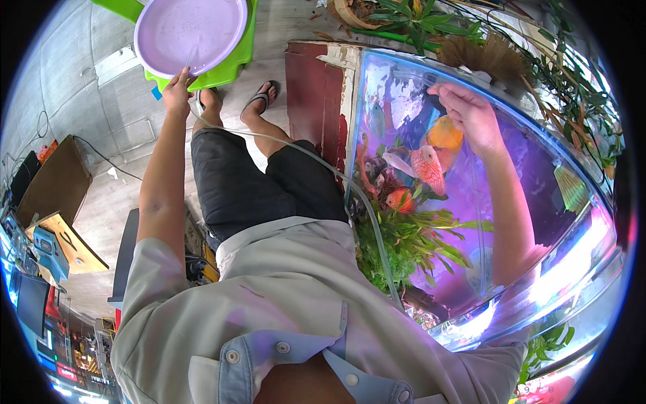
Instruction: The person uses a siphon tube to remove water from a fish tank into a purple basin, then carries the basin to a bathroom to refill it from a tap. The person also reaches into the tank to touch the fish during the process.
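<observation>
My left hand [177, 94] is closed round the end of a thin clear hose [296, 144], at the rim of a round purple basin [192, 34]. A little water lies in the basin near the hose end. From there the hose runs across my legs and along the side of the fish tank [357, 121]. Over the tank, my right hand [470, 116] has its fingers bent and pressed together; whether they hold anything is hidden. Near it swim a yellow-orange fish [445, 133] and a red-and-white patterned fish [428, 168]. Another orange fish [400, 200] is beside green water plants [431, 236].
The basin rests on a bright green plastic stool [243, 60]. A worn red cabinet panel [313, 101] adjoins the tank. Potted plants [424, 23] and dry stems line its far side. Boards [57, 178] and a cable [108, 160] are on the left.
</observation>
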Demonstrator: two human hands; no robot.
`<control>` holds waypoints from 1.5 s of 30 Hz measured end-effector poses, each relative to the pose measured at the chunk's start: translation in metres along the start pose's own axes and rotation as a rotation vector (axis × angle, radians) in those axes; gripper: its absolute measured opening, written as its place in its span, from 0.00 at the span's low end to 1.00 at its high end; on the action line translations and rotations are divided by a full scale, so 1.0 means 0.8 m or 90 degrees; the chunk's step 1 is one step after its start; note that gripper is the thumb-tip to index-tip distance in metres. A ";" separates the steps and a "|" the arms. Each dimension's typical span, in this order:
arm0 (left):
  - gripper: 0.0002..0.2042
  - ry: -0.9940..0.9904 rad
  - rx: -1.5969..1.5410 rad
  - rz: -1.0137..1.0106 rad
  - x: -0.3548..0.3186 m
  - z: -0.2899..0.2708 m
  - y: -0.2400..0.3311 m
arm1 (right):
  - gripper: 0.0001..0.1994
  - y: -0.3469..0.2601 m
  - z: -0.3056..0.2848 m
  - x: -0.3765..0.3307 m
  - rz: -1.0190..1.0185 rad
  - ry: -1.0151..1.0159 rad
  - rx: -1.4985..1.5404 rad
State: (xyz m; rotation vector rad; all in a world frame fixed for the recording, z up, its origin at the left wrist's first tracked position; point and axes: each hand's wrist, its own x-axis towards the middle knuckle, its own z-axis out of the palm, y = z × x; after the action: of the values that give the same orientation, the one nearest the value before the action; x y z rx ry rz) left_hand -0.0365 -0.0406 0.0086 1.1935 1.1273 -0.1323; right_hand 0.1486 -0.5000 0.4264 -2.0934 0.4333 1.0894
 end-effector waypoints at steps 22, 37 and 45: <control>0.17 -0.007 0.004 0.012 0.006 -0.002 -0.007 | 0.15 0.057 -0.106 -0.004 -0.059 0.291 -0.500; 0.17 -0.006 0.017 0.016 0.006 -0.002 -0.004 | 0.13 0.067 -0.024 0.010 -0.128 0.171 -0.578; 0.20 0.030 0.040 0.003 0.001 0.001 -0.002 | 0.11 0.075 -0.039 0.012 -0.136 0.067 -0.563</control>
State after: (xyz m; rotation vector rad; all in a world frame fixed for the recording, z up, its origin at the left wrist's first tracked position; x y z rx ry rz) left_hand -0.0366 -0.0419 0.0066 1.2601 1.1692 -0.1380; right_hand 0.1371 -0.5630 0.4036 -2.8754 -0.2973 1.1614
